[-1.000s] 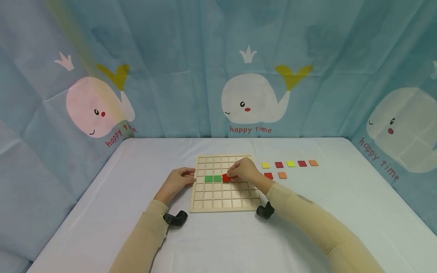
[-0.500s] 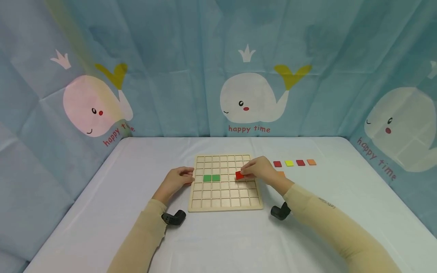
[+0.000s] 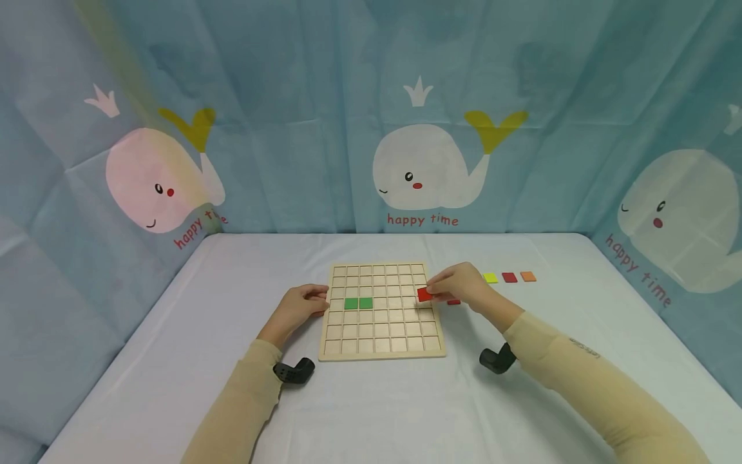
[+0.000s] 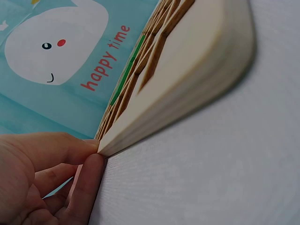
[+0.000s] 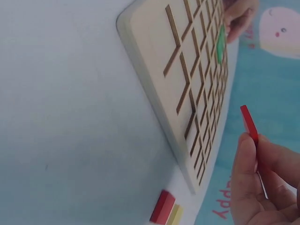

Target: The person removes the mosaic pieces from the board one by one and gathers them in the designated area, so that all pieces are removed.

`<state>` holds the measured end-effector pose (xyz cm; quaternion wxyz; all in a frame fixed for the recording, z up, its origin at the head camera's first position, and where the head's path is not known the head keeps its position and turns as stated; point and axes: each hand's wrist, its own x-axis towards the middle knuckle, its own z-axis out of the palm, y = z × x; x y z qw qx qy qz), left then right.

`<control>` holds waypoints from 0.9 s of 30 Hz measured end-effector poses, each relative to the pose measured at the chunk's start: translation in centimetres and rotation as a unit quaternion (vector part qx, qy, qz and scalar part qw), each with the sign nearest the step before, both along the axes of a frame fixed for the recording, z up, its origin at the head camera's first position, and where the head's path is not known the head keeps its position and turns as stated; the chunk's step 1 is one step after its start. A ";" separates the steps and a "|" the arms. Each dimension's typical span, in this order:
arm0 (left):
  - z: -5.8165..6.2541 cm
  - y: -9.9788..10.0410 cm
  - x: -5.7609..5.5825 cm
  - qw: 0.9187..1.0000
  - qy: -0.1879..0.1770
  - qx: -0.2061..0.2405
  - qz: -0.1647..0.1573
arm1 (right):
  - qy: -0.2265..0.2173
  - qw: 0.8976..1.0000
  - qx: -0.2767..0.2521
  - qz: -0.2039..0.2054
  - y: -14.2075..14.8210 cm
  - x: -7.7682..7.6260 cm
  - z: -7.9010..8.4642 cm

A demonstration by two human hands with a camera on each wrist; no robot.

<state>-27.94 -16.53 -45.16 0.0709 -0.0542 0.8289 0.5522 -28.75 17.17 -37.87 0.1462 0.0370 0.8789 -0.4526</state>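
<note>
A square wooden grid board (image 3: 382, 345) lies on the table, with two green tiles (image 3: 351, 303) side by side in one of its rows. At the board's left edge, my left hand (image 3: 297, 309) holds on with thumb and fingers; the left wrist view has the fingertips right at the wooden rim (image 4: 154, 122). My right hand (image 3: 460, 285) pinches a red tile (image 3: 424, 294) between thumb and fingers over the board's right edge. In the right wrist view this red tile (image 5: 249, 123) is tilted and raised above the board.
Right of the board are loose tiles: a yellow one (image 3: 490, 278), a dark red one (image 3: 509, 278) and an orange one (image 3: 528, 276). Another red tile (image 3: 454, 301) shows partly below the right hand. A blue curtain (image 3: 290, 161) with whales hangs behind the table.
My right hand has carried the red tile rightward, from the cell beside the green tiles to the board's right edge. My left hand stays at the left edge.
</note>
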 end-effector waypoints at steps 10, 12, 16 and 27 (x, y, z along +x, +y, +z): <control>0.1 0.0 0.1 1.000 -0.003 0.000 -0.002 | -0.010 1.000 0.002 -0.010 2.5 0.0 0.0; 0.0 0.0 0.1 1.000 -0.003 -0.001 -0.002 | -0.008 1.000 0.001 -0.015 3.1 0.1 -0.1; 0.0 0.1 0.1 1.000 -0.005 -0.002 0.003 | -0.005 1.000 0.007 -0.024 4.1 0.2 -0.2; 0.0 0.1 0.1 1.000 -0.006 0.007 0.007 | -0.042 0.997 -0.037 -0.054 7.3 0.2 -0.1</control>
